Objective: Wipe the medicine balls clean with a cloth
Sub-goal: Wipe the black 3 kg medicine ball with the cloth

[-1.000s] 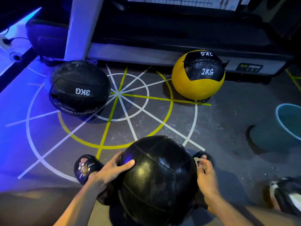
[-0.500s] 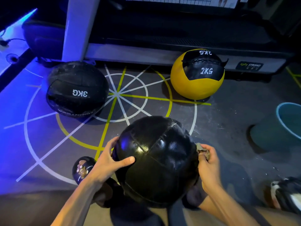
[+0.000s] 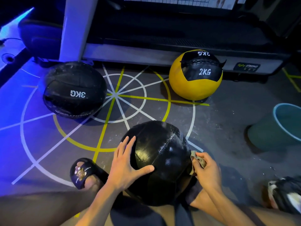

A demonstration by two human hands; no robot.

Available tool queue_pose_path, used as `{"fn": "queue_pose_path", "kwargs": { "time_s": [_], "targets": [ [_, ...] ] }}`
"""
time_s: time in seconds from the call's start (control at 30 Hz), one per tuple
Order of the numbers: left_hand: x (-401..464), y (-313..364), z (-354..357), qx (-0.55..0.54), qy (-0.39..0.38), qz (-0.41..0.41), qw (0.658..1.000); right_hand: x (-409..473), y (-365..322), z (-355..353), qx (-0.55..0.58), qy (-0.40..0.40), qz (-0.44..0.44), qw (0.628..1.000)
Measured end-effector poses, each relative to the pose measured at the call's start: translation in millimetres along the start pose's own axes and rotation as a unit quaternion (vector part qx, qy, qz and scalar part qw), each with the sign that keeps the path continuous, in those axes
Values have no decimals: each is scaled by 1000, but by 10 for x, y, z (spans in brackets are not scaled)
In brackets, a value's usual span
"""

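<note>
Head view: my left hand (image 3: 126, 167) lies spread, fingers apart, on the black medicine ball (image 3: 160, 162) between my knees; my right hand (image 3: 206, 171) pinches a cloth (image 3: 197, 160) against its side. I judge it heavy, grippy, slightly yielding. Beyond wait the 3KG ball (image 3: 74, 89) and 2KG ball (image 3: 195, 75).

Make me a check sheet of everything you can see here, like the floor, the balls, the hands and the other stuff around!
Surface: grey floor with white and yellow painted lines, scuffed.
Job's things: near black ball between the person's legs; cloth at its right side; 3KG black ball and 2KG yellow ball sit apart on the floor further back.
Clutter: teal bucket at right; black-and-white shoe at lower right.
Hands: left hand flat on the near ball, fingers spread; right hand pinches the cloth.
Cables: thin dark wire at far left, dim.
Surroundings: machine base behind the balls; white post; person's sandal.
</note>
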State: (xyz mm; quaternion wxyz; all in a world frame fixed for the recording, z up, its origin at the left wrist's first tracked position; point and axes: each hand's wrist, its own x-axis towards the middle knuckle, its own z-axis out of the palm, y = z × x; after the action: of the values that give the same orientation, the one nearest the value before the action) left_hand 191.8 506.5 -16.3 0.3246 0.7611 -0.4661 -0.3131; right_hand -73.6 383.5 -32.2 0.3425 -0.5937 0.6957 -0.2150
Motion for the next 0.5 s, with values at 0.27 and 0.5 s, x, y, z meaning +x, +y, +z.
{"fn": "queue_pose_path", "kwargs": {
  "time_s": [0.27, 0.5],
  "targets": [
    [-84, -74, 88, -11, 41, -14, 999, -570, -690, 72, -17, -4, -338, 941],
    [-152, -233, 82, -18, 50, -4, 999, -609, -708, 340, -109, -57, -574, 810]
  ]
}}
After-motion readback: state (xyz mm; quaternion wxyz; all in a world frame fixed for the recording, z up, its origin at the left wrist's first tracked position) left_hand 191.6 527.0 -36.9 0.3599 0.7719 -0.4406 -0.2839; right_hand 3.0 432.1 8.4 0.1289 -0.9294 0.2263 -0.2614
